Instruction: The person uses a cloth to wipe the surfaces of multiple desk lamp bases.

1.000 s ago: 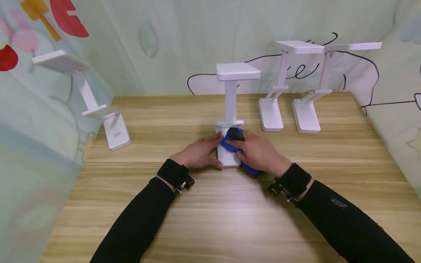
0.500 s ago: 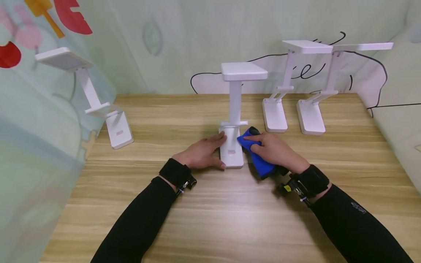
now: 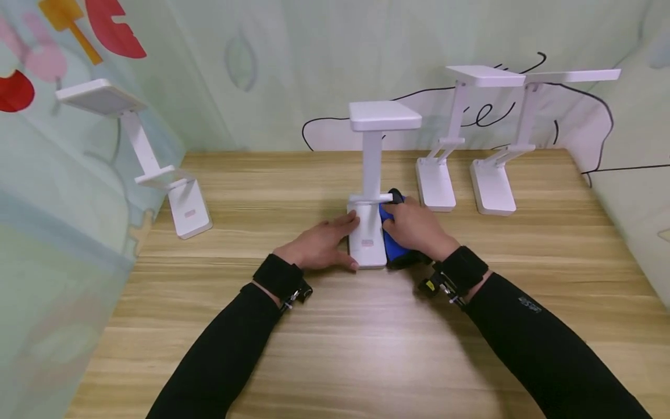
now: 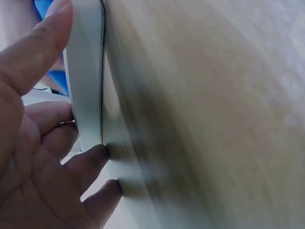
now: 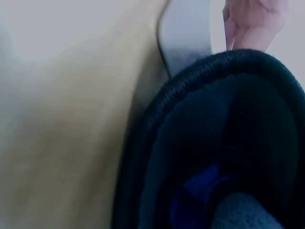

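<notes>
A white desk lamp (image 3: 373, 157) stands upright mid-table, its flat head above a rectangular base. My left hand (image 3: 321, 245) rests along the left side of the base, thumb at the front corner. In the left wrist view, the spread fingers of this hand (image 4: 57, 157) touch the side of the lamp base (image 4: 86, 62). With my right hand (image 3: 416, 228) I hold a blue cloth with black edging (image 3: 394, 249) against the base's right side. The cloth's dark, curled edge (image 5: 190, 102) fills much of the right wrist view and hides the right fingers.
Two more white desk lamps, one (image 3: 436, 183) nearer the middle and another (image 3: 493, 186) beyond it, stand at the back right. A third lamp (image 3: 189, 208) stands at the left table edge. Behind the wooden table (image 3: 335, 349) hangs a printed curtain (image 3: 293, 64).
My right hand and the cloth moved off the top of the lamp base to its right, then in against its right side. A small label on the base came into view. The left hand stays put.
</notes>
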`<move>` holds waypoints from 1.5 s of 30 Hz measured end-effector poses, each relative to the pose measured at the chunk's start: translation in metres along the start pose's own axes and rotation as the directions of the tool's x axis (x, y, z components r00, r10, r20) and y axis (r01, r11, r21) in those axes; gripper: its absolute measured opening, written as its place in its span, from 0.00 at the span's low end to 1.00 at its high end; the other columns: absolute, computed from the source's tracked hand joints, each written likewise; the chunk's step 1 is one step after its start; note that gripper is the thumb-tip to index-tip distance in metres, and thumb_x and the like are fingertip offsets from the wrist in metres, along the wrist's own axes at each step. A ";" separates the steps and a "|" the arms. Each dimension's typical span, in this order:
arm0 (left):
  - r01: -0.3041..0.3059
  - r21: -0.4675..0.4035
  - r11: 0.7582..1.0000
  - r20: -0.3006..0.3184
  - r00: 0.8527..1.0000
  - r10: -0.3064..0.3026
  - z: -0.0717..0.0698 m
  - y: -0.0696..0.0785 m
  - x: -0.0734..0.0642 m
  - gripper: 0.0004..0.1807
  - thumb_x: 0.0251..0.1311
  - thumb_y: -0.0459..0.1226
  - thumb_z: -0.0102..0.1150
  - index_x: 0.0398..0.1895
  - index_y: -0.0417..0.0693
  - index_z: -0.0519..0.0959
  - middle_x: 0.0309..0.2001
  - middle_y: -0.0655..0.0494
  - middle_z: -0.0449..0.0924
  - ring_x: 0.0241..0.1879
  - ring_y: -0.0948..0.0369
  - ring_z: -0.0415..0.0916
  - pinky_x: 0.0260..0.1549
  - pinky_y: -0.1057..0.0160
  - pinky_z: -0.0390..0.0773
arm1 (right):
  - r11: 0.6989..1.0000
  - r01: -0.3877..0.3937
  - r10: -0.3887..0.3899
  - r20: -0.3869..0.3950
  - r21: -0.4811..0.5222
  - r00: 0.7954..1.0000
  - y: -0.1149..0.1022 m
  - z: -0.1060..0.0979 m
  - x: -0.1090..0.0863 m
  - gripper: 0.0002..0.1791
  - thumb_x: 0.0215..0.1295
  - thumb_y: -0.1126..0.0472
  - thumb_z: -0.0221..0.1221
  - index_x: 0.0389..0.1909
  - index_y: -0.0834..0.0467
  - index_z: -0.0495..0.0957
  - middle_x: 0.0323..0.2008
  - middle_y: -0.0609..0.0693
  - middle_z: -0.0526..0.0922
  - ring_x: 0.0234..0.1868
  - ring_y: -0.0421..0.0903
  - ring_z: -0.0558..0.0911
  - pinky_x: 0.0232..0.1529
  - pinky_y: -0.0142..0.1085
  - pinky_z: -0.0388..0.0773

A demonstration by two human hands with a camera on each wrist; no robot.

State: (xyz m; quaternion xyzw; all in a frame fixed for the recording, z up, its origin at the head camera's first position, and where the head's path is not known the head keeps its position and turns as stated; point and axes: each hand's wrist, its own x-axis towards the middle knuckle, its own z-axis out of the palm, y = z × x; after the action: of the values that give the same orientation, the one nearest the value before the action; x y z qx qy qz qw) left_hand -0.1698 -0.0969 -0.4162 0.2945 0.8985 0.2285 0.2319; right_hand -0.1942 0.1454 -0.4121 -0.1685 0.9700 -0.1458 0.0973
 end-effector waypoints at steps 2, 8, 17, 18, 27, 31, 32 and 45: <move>0.007 0.005 1.000 0.000 1.000 -0.007 0.000 0.000 0.000 0.57 0.64 0.56 0.71 0.86 0.47 0.48 0.87 0.52 0.40 0.84 0.53 0.48 0.82 0.49 0.49 | 0.999 0.042 -0.042 0.002 -0.010 0.999 -0.001 0.001 -0.011 0.26 0.74 0.58 0.55 0.69 0.63 0.78 0.47 0.69 0.87 0.47 0.60 0.80 0.33 0.45 0.76; 0.023 0.003 1.000 0.002 1.000 -0.023 0.001 0.001 -0.001 0.57 0.65 0.56 0.71 0.86 0.48 0.47 0.87 0.54 0.39 0.84 0.53 0.48 0.82 0.49 0.49 | 0.992 0.122 -0.120 0.041 -0.045 0.992 -0.006 0.001 -0.047 0.24 0.71 0.60 0.59 0.65 0.63 0.81 0.41 0.67 0.85 0.40 0.54 0.79 0.26 0.39 0.74; 0.002 0.001 1.000 0.017 1.000 -0.002 -0.003 0.002 0.001 0.57 0.66 0.55 0.70 0.86 0.47 0.46 0.87 0.52 0.38 0.84 0.52 0.46 0.81 0.53 0.52 | 0.979 0.204 -0.204 0.217 0.022 0.955 -0.006 -0.019 -0.090 0.20 0.68 0.61 0.61 0.59 0.53 0.88 0.40 0.55 0.83 0.31 0.43 0.72 0.28 0.35 0.69; -0.005 -0.001 1.000 0.016 1.000 0.005 -0.003 0.001 0.002 0.56 0.67 0.54 0.70 0.86 0.46 0.46 0.87 0.51 0.38 0.84 0.52 0.46 0.81 0.54 0.53 | 0.978 0.202 -0.208 0.239 0.047 0.949 -0.005 -0.022 -0.092 0.20 0.68 0.61 0.61 0.59 0.52 0.88 0.41 0.53 0.83 0.32 0.42 0.72 0.29 0.35 0.70; 0.020 0.008 1.000 -0.109 0.994 -0.019 -0.001 0.003 -0.003 0.48 0.68 0.51 0.70 0.84 0.45 0.59 0.81 0.46 0.61 0.78 0.52 0.64 0.74 0.53 0.68 | 0.936 0.100 -0.142 0.102 0.338 0.985 0.002 -0.027 -0.091 0.25 0.75 0.60 0.58 0.71 0.51 0.79 0.47 0.61 0.83 0.36 0.49 0.81 0.32 0.38 0.80; 0.105 -0.123 0.987 -0.243 0.961 -0.133 -0.004 0.016 -0.015 0.32 0.73 0.49 0.65 0.74 0.45 0.74 0.65 0.47 0.82 0.62 0.52 0.81 0.60 0.51 0.81 | 0.897 0.064 -0.055 -0.034 0.437 0.998 -0.003 -0.015 -0.086 0.27 0.79 0.58 0.58 0.77 0.51 0.71 0.62 0.68 0.79 0.51 0.60 0.84 0.43 0.50 0.85; 0.114 -0.186 0.976 -0.267 0.950 -0.162 -0.005 0.021 -0.018 0.29 0.74 0.49 0.63 0.72 0.45 0.76 0.62 0.47 0.84 0.58 0.52 0.83 0.57 0.51 0.82 | 0.881 0.052 -0.034 -0.047 0.470 0.998 -0.006 -0.012 -0.086 0.28 0.80 0.57 0.57 0.78 0.50 0.70 0.65 0.68 0.77 0.53 0.62 0.84 0.45 0.53 0.85; 0.003 -0.473 0.881 -0.233 0.964 -0.128 0.004 0.064 -0.048 0.44 0.78 0.51 0.55 0.88 0.62 0.44 0.78 0.42 0.63 0.71 0.43 0.72 0.64 0.38 0.77 | 0.307 0.038 -0.210 0.029 0.951 0.977 -0.064 0.021 -0.086 0.57 0.67 0.69 0.54 0.87 0.41 0.31 0.86 0.56 0.34 0.82 0.60 0.54 0.74 0.46 0.66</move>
State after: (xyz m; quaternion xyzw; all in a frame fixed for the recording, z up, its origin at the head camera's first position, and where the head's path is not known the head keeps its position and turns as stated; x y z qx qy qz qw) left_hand -0.1059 -0.0801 -0.3712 0.1669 0.8484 0.4670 0.1852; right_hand -0.0905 0.1132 -0.3993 -0.1645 0.6757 -0.6784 0.2368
